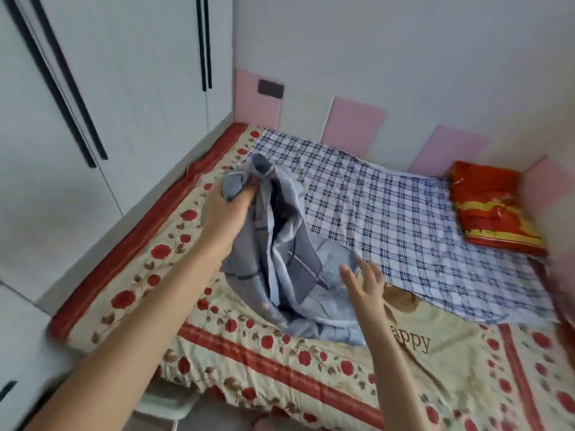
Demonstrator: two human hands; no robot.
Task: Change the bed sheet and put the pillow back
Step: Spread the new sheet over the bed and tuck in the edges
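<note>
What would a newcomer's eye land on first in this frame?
The left hand gripping a bunched grey-blue sheet, held up over the middle of the bed, with the right hand open beside it. Next, the blue checked sheet spread across the far side, and the red-and-yellow pillow in the far right corner.

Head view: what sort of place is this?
Almost certainly a bedroom: a rose-patterned bed, a red pillow in its far corner, a white wardrobe alongside. The left hand grips a blue-grey sheet over it.
</note>
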